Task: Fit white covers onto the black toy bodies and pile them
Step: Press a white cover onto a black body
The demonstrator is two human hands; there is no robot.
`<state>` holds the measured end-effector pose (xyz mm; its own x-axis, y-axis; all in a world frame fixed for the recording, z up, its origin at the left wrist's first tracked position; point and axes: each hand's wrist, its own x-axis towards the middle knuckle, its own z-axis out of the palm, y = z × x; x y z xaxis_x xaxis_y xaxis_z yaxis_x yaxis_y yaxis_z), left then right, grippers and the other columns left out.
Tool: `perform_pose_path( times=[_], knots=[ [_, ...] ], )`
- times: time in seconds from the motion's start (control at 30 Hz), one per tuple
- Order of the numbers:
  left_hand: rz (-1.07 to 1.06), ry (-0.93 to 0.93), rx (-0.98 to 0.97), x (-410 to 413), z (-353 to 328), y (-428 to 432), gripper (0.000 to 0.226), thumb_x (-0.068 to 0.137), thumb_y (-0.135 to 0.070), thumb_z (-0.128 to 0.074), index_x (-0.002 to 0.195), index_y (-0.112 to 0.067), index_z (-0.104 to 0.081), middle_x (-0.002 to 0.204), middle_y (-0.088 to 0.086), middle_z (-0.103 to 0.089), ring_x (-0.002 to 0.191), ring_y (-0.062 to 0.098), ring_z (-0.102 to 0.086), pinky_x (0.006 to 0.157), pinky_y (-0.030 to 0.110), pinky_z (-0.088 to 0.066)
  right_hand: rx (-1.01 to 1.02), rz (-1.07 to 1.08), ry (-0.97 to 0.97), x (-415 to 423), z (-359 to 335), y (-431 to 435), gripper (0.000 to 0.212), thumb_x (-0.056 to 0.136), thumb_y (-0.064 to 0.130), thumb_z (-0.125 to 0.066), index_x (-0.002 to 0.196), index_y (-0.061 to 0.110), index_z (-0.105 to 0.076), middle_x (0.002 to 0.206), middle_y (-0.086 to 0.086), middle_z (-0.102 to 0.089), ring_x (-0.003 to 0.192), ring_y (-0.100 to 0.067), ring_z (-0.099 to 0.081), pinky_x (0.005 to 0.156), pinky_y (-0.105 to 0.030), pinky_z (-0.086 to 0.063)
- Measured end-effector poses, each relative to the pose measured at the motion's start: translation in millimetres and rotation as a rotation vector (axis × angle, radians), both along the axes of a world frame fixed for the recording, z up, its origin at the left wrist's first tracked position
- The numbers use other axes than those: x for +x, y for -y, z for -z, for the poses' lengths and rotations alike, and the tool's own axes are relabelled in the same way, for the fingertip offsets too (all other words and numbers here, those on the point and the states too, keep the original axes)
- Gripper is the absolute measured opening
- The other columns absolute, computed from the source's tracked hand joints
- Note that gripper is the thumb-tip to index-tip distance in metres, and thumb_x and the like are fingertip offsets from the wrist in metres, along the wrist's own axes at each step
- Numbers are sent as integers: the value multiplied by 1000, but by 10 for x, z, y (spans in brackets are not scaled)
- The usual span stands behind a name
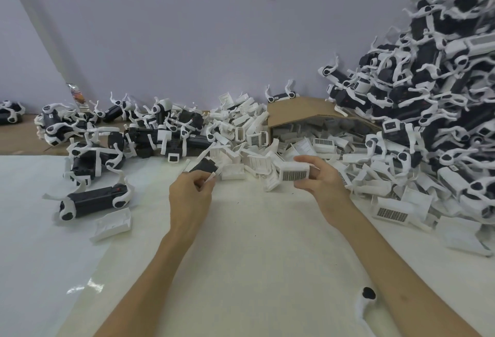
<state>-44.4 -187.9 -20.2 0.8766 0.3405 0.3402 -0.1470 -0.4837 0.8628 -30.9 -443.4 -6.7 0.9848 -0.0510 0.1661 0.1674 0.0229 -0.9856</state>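
My right hand [320, 177] grips a white cover [293, 171] with a dark grille face, held just above the table. My left hand [191, 189] pinches the near end of a black toy body [205, 166] with white legs, a little left of the cover. The two parts are apart. A heap of loose white covers [241, 133] lies just behind both hands. Uncovered black bodies [160, 133] lie at the back left, one black body [93, 201] lies alone at the left, and a loose cover [112, 225] rests in front of it.
A tipped cardboard box [300, 111] spills covers at the back centre. A tall pile of finished toys [434, 90] fills the right side against the wall. A single white leg piece [365, 302] lies near my right forearm. The white table sheet [241, 243] spreads under my arms.
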Motion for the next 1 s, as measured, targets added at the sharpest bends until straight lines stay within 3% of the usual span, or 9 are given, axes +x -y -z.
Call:
perform_pose_path(
  times=[0.07,0.13,0.27,0.37,0.53,0.6,0.73,0.9,1.0],
  knots=[
    [1,28,-12,-14,-14,33,24,94,-19,-68,74,-33,-67,77,3,-57,69,17,-52,65,28,-43,-8,-3,4,-5,-1,3,59,74,-26,-55,107,22,-68,85,-2,-73,82,-18,-60,84,-29,-49],
    [0,42,-35,-35,-33,61,29,94,-19,-67,73,-39,-62,77,0,-54,70,14,-52,64,23,-38,-22,14,18,-3,-4,11,62,70,-28,-52,102,22,-70,86,-9,-67,82,-19,-58,82,-29,-48],
    [10,21,-75,-47,-52,68,29,95,-18,-66,73,-38,-62,77,2,-55,76,23,-56,67,29,-42,-30,15,37,-10,-5,0,54,69,-27,-54,87,20,-72,80,1,-67,77,-14,-59,75,-25,-48],
    [13,15,-131,-38,-62,47,17,97,-22,-64,82,-27,-69,79,7,-61,78,27,-62,75,38,-51,-39,-2,42,-17,-5,0,47,72,-23,-57,87,19,-71,87,1,-67,82,-13,-59,78,-25,-48],
    [133,-113,-654,0,-97,-31,16,100,-19,-61,106,-11,-73,60,-5,-51,53,7,-49,64,21,-52,-20,-93,26,-26,-2,-34,34,80,-13,-67,96,17,-69,88,-1,-66,81,-12,-60,76,-22,-53],
    [270,-156,-891,-16,-132,-17,15,102,-19,-57,104,-12,-71,62,-4,-46,50,6,-45,61,19,-51,-21,-97,17,-30,8,-52,33,80,-10,-71,95,19,-68,84,3,-69,79,-10,-61,79,-24,-51],
    [428,-137,-1219,-64,-179,84,14,104,-16,-53,99,-10,-64,66,-4,-56,52,6,-47,59,19,-54,-9,-113,-7,-36,13,-58,28,79,-4,-75,94,18,-66,87,0,-70,82,-17,-61,79,-31,-46],
    [503,-99,-1311,-104,-212,129,13,103,-17,-53,97,-11,-63,72,-1,-63,56,9,-57,63,20,-57,63,-224,-64,-59,-16,-64,28,81,-4,-73,97,15,-60,92,-2,-71,78,-17,-67,64,-26,-53],
    [539,-99,-1318,-119,-222,135,13,101,-19,-54,98,-11,-63,74,0,-63,59,9,-59,63,20,-57,136,-331,-74,-80,-35,-91,38,76,-1,-77,108,14,-62,98,-4,-71,83,-18,-69,67,-30,-57]
  ],
)
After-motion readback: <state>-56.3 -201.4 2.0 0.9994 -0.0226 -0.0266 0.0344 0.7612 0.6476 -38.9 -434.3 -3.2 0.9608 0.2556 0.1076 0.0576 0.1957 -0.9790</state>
